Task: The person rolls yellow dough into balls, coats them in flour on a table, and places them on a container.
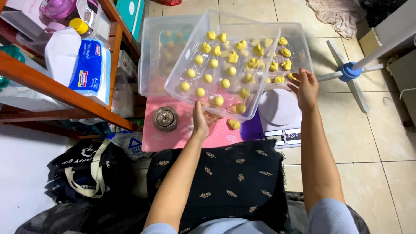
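Hands (251,102) on clear box (225,65) w/ yellow dough balls (216,63)

- Illumination: bright, even indoor light from above; colours render clearly.
- Shadows: soft and short, darkest under the wooden shelf (65,93).
- Glare: pale reflections on the clear plastic container (225,65) and floor tiles (390,143).
- Distortion: wide-angle bending at edges.
- Focus: sharp centrally; slight softness at corners.

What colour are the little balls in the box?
Yellow dough balls in the clear box, seen from the head view.
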